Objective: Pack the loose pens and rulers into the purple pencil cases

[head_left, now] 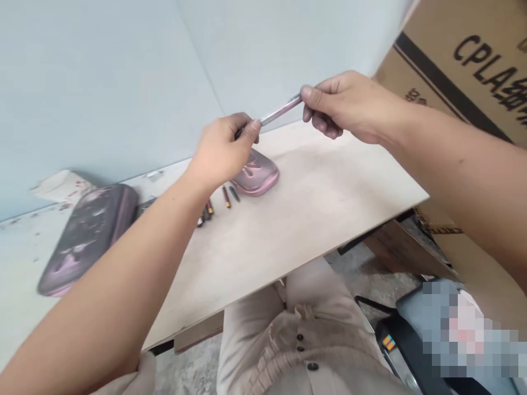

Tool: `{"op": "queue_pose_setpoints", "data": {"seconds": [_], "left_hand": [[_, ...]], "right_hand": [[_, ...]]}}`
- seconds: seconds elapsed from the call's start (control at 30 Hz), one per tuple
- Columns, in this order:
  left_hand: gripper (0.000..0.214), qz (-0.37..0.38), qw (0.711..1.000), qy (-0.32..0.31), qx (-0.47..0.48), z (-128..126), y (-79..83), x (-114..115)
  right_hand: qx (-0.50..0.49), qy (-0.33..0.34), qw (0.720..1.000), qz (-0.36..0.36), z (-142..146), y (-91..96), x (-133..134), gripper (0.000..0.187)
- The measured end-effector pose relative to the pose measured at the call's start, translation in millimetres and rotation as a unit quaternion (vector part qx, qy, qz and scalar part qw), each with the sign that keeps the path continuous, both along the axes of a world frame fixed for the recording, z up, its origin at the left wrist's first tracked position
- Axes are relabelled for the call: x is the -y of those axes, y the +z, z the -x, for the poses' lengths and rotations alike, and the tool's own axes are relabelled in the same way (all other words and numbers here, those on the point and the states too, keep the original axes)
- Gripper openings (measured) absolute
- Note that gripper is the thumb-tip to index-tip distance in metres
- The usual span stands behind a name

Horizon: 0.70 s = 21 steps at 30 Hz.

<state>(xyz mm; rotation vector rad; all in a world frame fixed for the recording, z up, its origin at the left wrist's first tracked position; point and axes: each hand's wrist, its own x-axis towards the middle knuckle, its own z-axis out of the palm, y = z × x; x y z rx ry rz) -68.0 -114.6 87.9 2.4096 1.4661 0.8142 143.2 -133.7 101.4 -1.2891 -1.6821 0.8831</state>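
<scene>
A slim pink-silver pen is held in the air above the table between both hands. My left hand pinches its lower end, fingers closed. At the upper end, my right hand grips it between thumb and fingers. Below my left hand lies a small pink pencil case on the pale table. Several loose pens lie beside that case, partly hidden by my left forearm.
A larger dark pink zip case lies at the table's left, with a white crumpled wrapper behind it. A pale wall stands at the back. Cardboard boxes rise at the right. A dark chair sits below the right edge.
</scene>
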Motion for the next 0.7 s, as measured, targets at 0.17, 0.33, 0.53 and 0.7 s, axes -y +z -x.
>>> {"op": "queue_pose_setpoints", "data": {"seconds": [0.17, 0.33, 0.53, 0.7], "left_hand": [[0.032, -0.020, 0.999, 0.017, -0.046, 61.2, 0.6, -0.9], [0.033, 0.066, 0.997, 0.040, -0.011, 129.7, -3.7, -5.7], [0.035, 0.348, 0.935, 0.025, 0.059, 207.3, -16.2, -12.9], [0.029, 0.163, 0.974, 0.111, -0.115, 226.3, -21.9, -4.9]], "right_hand": [[-0.046, 0.093, 0.995, 0.012, 67.2, -11.8, -35.1, 0.028], [0.040, 0.124, 0.987, -0.096, 137.7, -23.6, -57.1, 0.022], [0.263, 0.146, 0.904, -0.304, 187.8, -39.7, -63.5, 0.016], [0.400, 0.147, 0.833, -0.354, 185.7, -59.8, -68.4, 0.023]]}}
